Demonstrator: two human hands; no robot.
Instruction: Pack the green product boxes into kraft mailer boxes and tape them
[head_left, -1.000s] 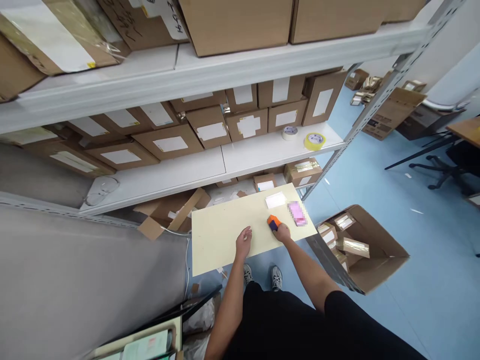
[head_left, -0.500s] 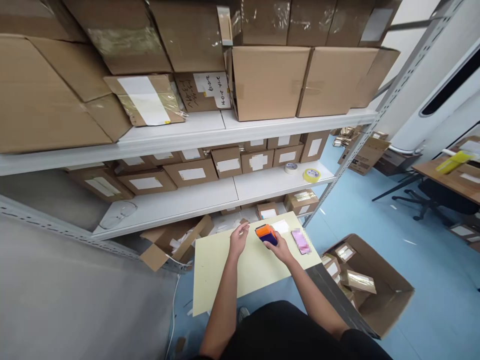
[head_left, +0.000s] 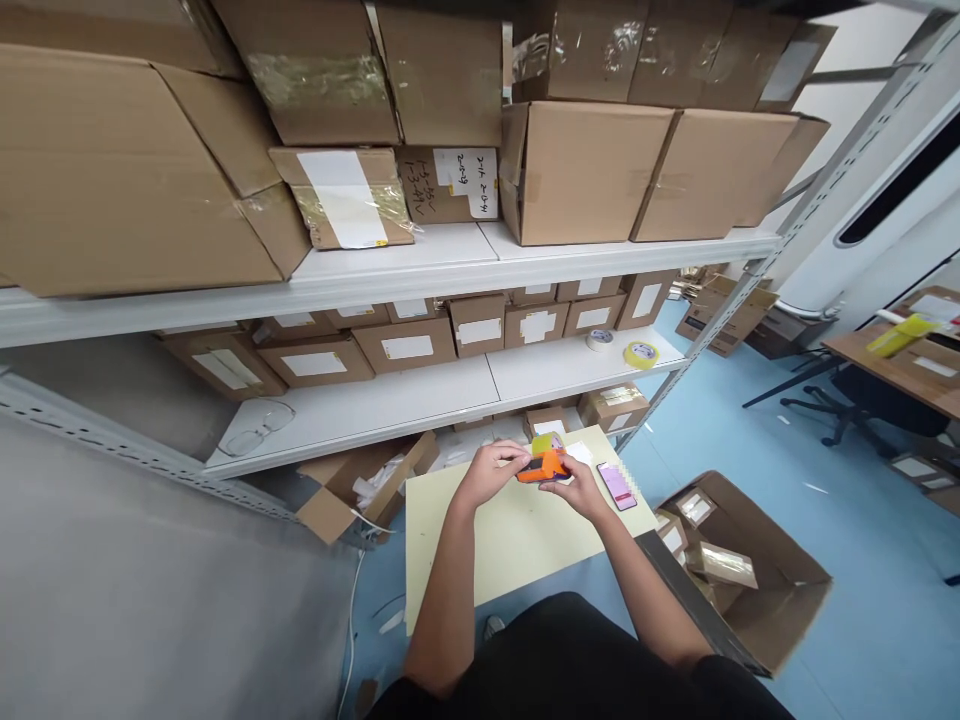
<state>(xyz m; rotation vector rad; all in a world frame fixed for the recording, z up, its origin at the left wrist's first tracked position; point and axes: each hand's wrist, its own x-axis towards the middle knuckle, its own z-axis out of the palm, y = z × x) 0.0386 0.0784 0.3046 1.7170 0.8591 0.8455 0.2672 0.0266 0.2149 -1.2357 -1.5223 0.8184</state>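
An orange and dark blue tape dispenser (head_left: 541, 467) with a roll of yellowish tape (head_left: 546, 442) in it is held over the pale yellow tabletop (head_left: 480, 560). My right hand (head_left: 582, 488) grips it from the right side, thumb and fingers wrapped round its body. From the left, my left hand (head_left: 491, 474) has its fingers pinched together at the dispenser's front end; whether a tape end is between them is too small to see. A phone with a pink screen (head_left: 617, 486) lies to the right, and white paper (head_left: 581, 453) lies behind my right hand.
Shelves (head_left: 420, 262) of cardboard boxes rise in front. Two tape rolls (head_left: 641, 354) and a pair of glasses (head_left: 255, 430) sit on the middle shelf. At right on the floor stands a large carton (head_left: 780, 570) with small parcels; an open box (head_left: 330, 500) stands at left.
My left hand has moved from apart to touching the dispenser's front, its fingers closing. The dispenser has turned in my right hand, so the tape roll now shows. The view has shifted slightly left.
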